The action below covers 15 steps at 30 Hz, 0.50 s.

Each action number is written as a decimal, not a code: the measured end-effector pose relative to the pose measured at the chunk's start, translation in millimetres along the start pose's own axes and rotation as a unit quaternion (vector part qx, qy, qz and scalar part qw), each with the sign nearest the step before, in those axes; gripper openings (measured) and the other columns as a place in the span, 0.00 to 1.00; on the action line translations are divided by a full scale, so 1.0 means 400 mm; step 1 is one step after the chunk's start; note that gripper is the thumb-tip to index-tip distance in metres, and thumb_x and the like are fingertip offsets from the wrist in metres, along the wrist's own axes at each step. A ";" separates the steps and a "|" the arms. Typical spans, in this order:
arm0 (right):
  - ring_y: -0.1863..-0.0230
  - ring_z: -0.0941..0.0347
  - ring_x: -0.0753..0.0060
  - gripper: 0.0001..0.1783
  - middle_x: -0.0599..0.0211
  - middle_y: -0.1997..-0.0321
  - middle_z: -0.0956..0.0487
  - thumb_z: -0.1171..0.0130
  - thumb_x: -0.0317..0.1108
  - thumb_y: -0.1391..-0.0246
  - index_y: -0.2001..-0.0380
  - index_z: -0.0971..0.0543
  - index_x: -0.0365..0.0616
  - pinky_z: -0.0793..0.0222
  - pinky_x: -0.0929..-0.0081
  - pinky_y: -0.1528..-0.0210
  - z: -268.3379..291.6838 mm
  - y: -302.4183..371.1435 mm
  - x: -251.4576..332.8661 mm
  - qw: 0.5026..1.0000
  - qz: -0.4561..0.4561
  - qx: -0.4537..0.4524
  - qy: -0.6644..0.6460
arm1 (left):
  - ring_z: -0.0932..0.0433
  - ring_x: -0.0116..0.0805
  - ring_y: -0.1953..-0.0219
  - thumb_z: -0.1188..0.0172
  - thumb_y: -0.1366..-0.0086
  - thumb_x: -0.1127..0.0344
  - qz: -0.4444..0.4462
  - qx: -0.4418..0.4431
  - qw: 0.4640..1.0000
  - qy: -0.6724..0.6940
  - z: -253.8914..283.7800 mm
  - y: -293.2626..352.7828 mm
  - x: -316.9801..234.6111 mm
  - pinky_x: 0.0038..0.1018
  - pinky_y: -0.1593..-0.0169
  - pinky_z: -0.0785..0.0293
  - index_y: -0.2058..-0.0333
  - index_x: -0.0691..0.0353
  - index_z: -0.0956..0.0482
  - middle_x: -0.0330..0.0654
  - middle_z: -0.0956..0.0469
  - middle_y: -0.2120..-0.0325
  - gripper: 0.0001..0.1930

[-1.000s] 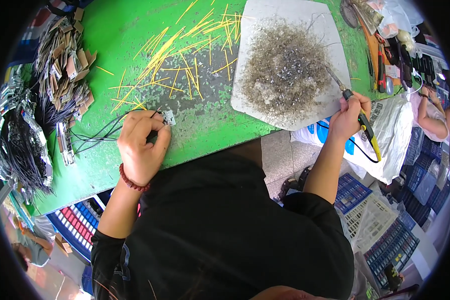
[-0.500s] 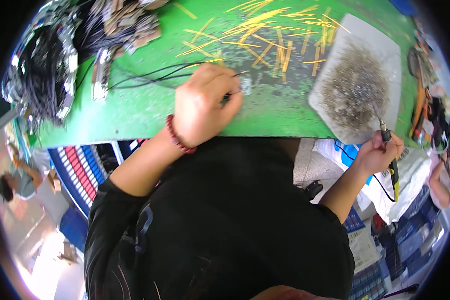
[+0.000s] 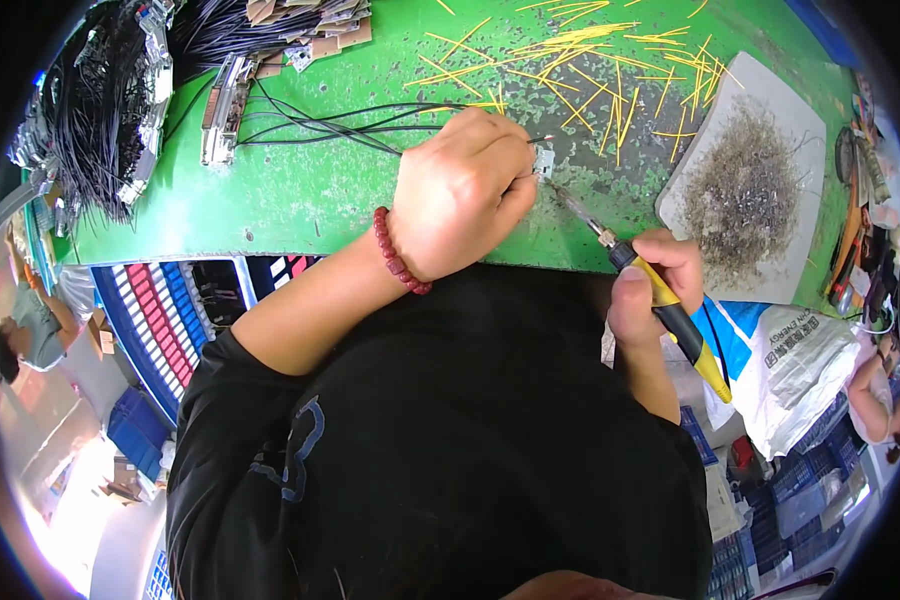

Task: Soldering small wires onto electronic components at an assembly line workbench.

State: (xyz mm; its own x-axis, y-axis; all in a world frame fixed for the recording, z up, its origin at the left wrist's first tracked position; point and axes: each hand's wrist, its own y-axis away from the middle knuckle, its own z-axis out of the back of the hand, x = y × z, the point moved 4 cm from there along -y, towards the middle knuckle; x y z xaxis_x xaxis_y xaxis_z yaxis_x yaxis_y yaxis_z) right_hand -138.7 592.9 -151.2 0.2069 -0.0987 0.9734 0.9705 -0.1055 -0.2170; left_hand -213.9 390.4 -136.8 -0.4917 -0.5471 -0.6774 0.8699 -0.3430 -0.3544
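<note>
We are pinching a small grey connector (image 3: 544, 160) between the closed fingertips of our left hand (image 3: 460, 190), pressing it onto the green table (image 3: 300, 195); black wires (image 3: 330, 120) are trailing away behind the knuckles. Our right hand (image 3: 650, 285) is gripping a yellow-handled soldering iron (image 3: 660, 305), its tip touching the connector just beside the left fingertips.

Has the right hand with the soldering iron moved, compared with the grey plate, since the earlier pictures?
Yes. The right hand carried the soldering iron off the grey plate leftward; its tip now reaches the small part at the left hand.
</note>
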 end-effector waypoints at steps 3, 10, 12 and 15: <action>0.75 0.38 0.80 0.17 0.66 0.74 0.29 0.35 0.38 0.48 0.66 0.29 0.37 0.45 0.81 0.72 -0.004 -0.001 0.000 1.000 -0.001 0.001 0.010 | 0.21 0.38 0.67 0.35 0.53 0.77 -0.003 -0.004 1.000 -0.005 0.001 -0.001 0.000 0.30 0.65 0.23 0.78 0.62 0.24 0.41 0.20 0.71 0.06; 0.75 0.36 0.77 0.17 0.63 0.73 0.27 0.35 0.36 0.50 0.66 0.29 0.36 0.41 0.80 0.72 -0.005 -0.003 -0.006 1.000 0.016 -0.004 0.012 | 0.22 0.39 0.67 0.37 0.53 0.74 -0.013 -0.012 1.000 -0.010 -0.006 0.003 0.008 0.31 0.66 0.23 0.74 0.61 0.23 0.39 0.21 0.71 0.05; 0.75 0.36 0.77 0.16 0.62 0.73 0.27 0.35 0.35 0.50 0.66 0.29 0.36 0.41 0.79 0.72 -0.005 -0.005 -0.002 1.000 0.019 0.003 0.016 | 0.22 0.39 0.67 0.37 0.53 0.74 -0.012 -0.011 1.000 -0.006 -0.006 0.003 0.008 0.31 0.66 0.23 0.74 0.61 0.23 0.39 0.21 0.71 0.05; 0.73 0.35 0.76 0.16 0.61 0.71 0.26 0.35 0.35 0.50 0.65 0.29 0.36 0.40 0.79 0.70 -0.006 -0.004 -0.001 1.000 0.004 0.020 0.024 | 0.22 0.39 0.67 0.37 0.53 0.74 -0.017 -0.010 1.000 -0.006 -0.008 0.003 0.009 0.31 0.66 0.23 0.74 0.61 0.23 0.39 0.21 0.71 0.05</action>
State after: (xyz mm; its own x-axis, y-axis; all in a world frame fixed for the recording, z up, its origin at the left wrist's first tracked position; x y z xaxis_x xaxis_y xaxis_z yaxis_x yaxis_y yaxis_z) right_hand -140.5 590.6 -151.5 0.2104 -0.1467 0.9666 0.9730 -0.0651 -0.2216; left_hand -214.6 390.3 -141.7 -0.5209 -0.5447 -0.6572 0.8535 -0.3459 -0.3898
